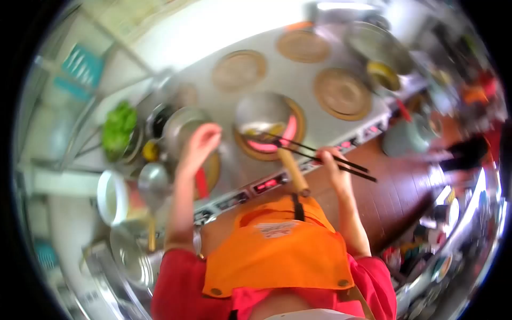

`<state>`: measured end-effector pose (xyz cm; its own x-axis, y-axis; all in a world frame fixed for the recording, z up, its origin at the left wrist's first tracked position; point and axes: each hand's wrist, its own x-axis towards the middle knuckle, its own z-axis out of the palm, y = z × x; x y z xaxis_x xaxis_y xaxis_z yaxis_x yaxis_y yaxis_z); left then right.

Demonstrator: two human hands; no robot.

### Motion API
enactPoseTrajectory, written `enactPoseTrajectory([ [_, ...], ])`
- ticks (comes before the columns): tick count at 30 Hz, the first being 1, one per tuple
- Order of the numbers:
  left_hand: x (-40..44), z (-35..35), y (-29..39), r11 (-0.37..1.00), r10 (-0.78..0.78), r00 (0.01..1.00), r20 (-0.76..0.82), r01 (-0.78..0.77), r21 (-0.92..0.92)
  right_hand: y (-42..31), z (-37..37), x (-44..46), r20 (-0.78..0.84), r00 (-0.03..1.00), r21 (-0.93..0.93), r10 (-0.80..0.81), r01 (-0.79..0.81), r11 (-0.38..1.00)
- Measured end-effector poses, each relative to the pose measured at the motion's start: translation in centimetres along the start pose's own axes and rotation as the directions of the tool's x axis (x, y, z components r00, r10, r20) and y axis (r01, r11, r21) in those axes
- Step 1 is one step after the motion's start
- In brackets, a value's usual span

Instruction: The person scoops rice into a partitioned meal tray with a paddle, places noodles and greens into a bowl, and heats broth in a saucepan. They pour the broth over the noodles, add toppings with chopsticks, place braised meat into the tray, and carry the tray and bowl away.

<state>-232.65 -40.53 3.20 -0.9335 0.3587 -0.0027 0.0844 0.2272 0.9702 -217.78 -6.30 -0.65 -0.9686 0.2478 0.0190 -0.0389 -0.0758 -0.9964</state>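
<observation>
My right hand (333,159) grips a pair of long dark chopsticks (346,168) whose tips reach into a small pan (261,111). The pan sits tilted over a glowing red burner (293,130), and yellowish food (274,129) lies at its near side. Its wooden handle (293,173) points back toward my apron, with no hand on it. Raised left of the pan, my left hand (202,141) has its fingers drawn together; blur hides whether anything is between them. Below that hand is a round metal pan (184,125), and a red handle (201,184) lies beside my wrist.
Several round burner plates (341,93) cover the cooktop, with control displays (268,184) along its front edge. Leafy greens (119,128) and a white container (112,197) stand at left. A large pan (378,48) is at the back right, and a bucket (409,136) stands beyond the right end.
</observation>
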Motion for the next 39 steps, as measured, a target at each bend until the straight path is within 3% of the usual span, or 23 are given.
enactPoseTrajectory([
  [2, 1.2, 0.8, -0.5, 0.998, 0.057, 0.998, 0.015, -0.057, 0.034, -0.5, -1.0, -0.9, 0.014, 0.999, 0.025, -0.035, 0.035, 0.999],
  [5, 3.5, 1.0, -0.6, 0.917, 0.144, 0.987, 0.077, -0.162, 0.364, -0.9, -1.0, -1.3, 0.014, 0.994, -0.059, -0.113, 0.113, 0.992],
  [8, 4.8, 3.0, -1.0, 0.839, 0.137, 0.974, 0.181, -0.211, 0.502, -1.5, -1.3, -1.5, -0.011, 0.995, -0.094, -0.097, 0.095, 0.991],
  [12, 6.6, 6.2, -2.5, 0.596, 0.154, 0.949, 0.274, -0.310, 0.741, -1.6, -2.0, -1.6, 0.002, 0.996, -0.108, -0.090, 0.090, 0.990],
  [15, 7.8, 8.3, -3.0, 0.391, 0.184, 0.912, 0.366, -0.410, 0.824, -1.8, -2.0, -1.7, 0.000, 0.995, -0.114, -0.099, 0.098, 0.989],
  [22, 9.8, 11.0, -5.2, 0.149, 0.382, 0.801, 0.461, -0.546, 0.825, -1.6, -2.0, -1.5, -0.033, 0.996, -0.075, -0.080, 0.078, 0.994],
  [25, 10.2, 10.6, -4.7, 0.191, 0.302, 0.806, 0.510, -0.575, 0.795, -1.8, -2.3, -1.7, -0.075, 0.996, -0.009, -0.043, 0.043, 0.999],
  [27, 10.9, 10.7, -4.2, 0.260, 0.338, 0.815, 0.470, -0.561, 0.786, -1.8, -3.4, -2.0, -0.123, 0.992, 0.037, -0.004, 0.009, 0.999],
  [28, 11.3, 10.8, -3.9, 0.297, 0.358, 0.820, 0.446, -0.553, 0.778, -1.2, -4.4, -2.0, -0.156, 0.986, 0.106, -0.058, 0.075, 0.992],
  [31, 11.4, 10.4, -1.4, 0.506, 0.387, 0.869, 0.309, -0.480, 0.717, -2.0, -6.6, -2.5, -0.427, 0.899, 0.316, 0.095, 0.049, 0.947],
  [33, 11.4, 9.6, -0.4, 0.526, 0.427, 0.857, 0.288, -0.495, 0.692, -0.3, -9.8, -3.1, -0.378, 0.918, 0.462, 0.118, 0.077, 0.884],
  [35, 11.1, 9.1, 1.1, 0.529, 0.450, 0.843, 0.293, -0.516, 0.673, 2.4, -12.1, -4.6, -0.438, 0.879, 0.559, 0.191, 0.099, 0.823],
  [39, 11.0, 9.4, 4.7, 0.490, 0.452, 0.835, 0.312, -0.525, 0.696, 4.1, -15.0, -6.0, -0.294, 0.942, 0.818, 0.159, 0.163, 0.552],
])
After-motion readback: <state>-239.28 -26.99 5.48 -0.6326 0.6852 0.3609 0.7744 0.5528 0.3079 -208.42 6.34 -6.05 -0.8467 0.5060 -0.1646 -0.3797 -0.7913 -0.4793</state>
